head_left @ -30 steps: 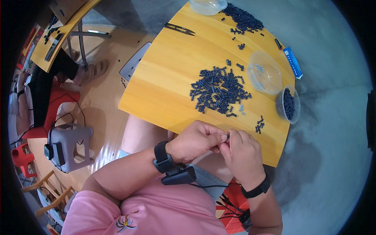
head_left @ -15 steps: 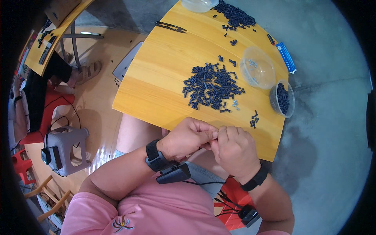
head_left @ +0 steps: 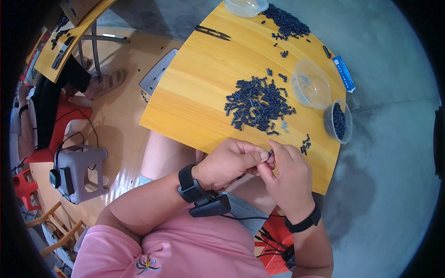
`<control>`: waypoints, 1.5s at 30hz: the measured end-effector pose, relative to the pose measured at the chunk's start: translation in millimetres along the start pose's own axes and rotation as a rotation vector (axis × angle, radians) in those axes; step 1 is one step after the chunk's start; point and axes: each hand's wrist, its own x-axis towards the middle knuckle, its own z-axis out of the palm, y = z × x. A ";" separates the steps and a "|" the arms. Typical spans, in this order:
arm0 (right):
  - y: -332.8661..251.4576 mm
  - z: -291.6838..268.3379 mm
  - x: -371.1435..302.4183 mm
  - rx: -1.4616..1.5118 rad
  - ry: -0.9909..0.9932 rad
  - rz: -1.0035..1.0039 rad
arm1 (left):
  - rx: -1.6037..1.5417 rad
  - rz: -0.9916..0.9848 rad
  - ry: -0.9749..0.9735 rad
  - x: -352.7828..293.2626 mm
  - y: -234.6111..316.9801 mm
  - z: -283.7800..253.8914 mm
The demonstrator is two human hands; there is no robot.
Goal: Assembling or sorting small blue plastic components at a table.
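Just over the near table edge, my two hands meet. My left hand (head_left: 232, 162) is closed, thumb and forefinger pinching a small black plastic part (head_left: 270, 153), mostly hidden by the fingertips. My right hand (head_left: 292, 178) comes in from the other side, its fingers curled and closed around the same part. Beyond them lies a heap of small black tube-like parts (head_left: 257, 102). A few tiny silvery pieces (head_left: 284, 124) sit at the heap's near right side. A small cluster of black parts (head_left: 306, 144) lies to the right, near my right hand.
On the right stand a clear round tub (head_left: 300, 92) with silvery pieces inside and a smaller tub (head_left: 330, 125) of black parts. Farther back are black thread snips (head_left: 212, 32), another black heap (head_left: 287, 21), a clear bowl (head_left: 243, 8) and a blue box (head_left: 344, 74). A grey stool (head_left: 81, 171) stands left.
The fingers of my right hand have opened out slightly, and the black part now shows between the fingertips. The whole view has shifted a little, so the table appears farther right.
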 end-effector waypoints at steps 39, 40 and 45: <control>9.1 4.4 -3.6 -0.242 -0.077 -0.308 | 0.188 -0.041 0.035 -1.0 -7.6 -0.1; 8.8 5.9 -4.3 -0.240 -0.043 -0.312 | 0.144 -0.024 0.039 -1.5 -8.0 -0.2; 8.8 9.3 -3.2 -0.083 0.005 -0.145 | 0.162 -0.042 -0.025 -2.8 4.6 -1.4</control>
